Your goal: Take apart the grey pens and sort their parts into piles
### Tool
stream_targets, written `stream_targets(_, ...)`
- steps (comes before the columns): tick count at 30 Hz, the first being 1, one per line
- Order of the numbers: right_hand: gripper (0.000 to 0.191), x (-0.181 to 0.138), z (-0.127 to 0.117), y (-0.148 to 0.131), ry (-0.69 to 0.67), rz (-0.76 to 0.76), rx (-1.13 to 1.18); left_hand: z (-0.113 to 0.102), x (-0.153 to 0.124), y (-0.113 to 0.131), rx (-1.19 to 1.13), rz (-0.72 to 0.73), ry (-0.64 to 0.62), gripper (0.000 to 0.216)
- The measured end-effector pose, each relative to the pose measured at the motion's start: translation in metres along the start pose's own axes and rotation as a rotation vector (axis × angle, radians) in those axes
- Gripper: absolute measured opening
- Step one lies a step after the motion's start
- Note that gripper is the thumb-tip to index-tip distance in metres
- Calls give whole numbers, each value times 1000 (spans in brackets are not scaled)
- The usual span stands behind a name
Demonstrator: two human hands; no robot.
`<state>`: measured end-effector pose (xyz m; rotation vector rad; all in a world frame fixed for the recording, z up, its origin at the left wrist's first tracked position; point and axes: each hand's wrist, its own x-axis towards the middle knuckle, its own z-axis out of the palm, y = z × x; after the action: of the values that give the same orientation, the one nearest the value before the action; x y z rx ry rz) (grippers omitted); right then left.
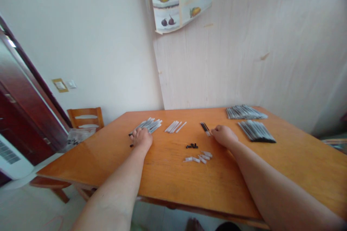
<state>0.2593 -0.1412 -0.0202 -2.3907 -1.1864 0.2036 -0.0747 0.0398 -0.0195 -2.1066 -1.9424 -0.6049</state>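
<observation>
At the near end of a loose pile of clear pen barrels (151,124), my left hand (141,138) bends its fingers down. A black tip shows beside those fingers, and a small black piece (131,145) lies just below them; what the fingers grip is hidden. My right hand (224,135) is closed, its fingertips at the table beside a few black pen parts with whitish ends (205,129). Anything in its pinch is too small to make out. Between my hands lies a row of white tubes (175,126). Nearer me are small black caps (192,145) and whitish translucent pieces (199,158).
On the right of the wooden table (168,180) lie two bundles of clear pens, one at the back (245,112) and one nearer (256,131). A wooden chair (86,117) with a plastic bag stands at the left. The wall rises behind the table.
</observation>
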Motion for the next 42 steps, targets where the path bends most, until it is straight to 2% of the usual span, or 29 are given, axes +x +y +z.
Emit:
stream_targets(9,34,0,1,1,21,-16,-1,2,0,-3,-43,-20,23,26)
stream_targets(15,33,0,0,0,84,-20,31,-9,-8,4,-109,8,109,23)
stream_targets(18,32,1,1,-3,158,-30,92,-17,-10,21,-215,57,116,22)
stream_targets(20,31,0,2,-6,211,-57,171,-21,-10,38,-344,128,70,21)
stream_targets(23,31,-4,2,-15,243,-107,401,-26,-14,70,-612,253,38,16)
stream_targets(25,33,-10,0,-21,203,-113,624,-30,-19,92,-775,361,3,10)
stream_targets(28,37,-18,-6,-30,62,-106,944,-34,-32,119,-953,474,-84,5)
stream_targets(32,38,-25,-12,-36,-20,-104,1111,-31,-47,132,-1087,542,-230,6)
stream_targets(36,32,-26,-11,-35,-75,-147,1124,-23,-52,128,-1309,452,-382,10)
stream_targets(42,26,-35,-3,-43,-296,-201,1137,-27,-48,116,-1931,76,-648,22)
